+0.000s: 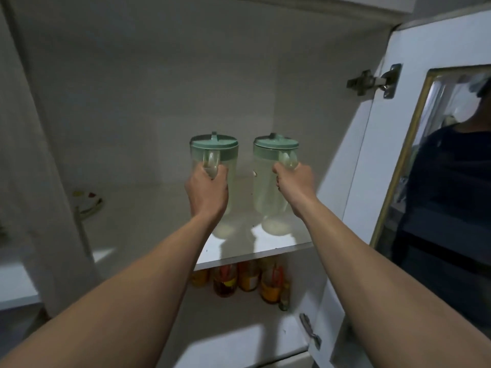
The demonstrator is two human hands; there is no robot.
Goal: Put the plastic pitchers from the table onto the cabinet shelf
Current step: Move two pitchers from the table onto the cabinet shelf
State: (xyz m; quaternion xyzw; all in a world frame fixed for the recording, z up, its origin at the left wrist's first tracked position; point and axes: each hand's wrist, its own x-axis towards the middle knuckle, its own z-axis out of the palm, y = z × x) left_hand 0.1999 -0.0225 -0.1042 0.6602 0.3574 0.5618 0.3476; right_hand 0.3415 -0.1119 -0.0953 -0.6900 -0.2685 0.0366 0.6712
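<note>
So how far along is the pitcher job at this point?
Nearly done. Both pitchers, the left one and the right one, stand with their bases on the cabinet shelf. In hand: the left hand and right hand each grip a handle. Left: letting go and pulling the arms out. The table is out of view.

One wide-angle camera sits on the person's head, tilted up and forward into the open cabinet, close enough that both forearms stretch from the bottom edge to the upper shelf (255, 252). The open door (377, 166) fills the right side.
</note>
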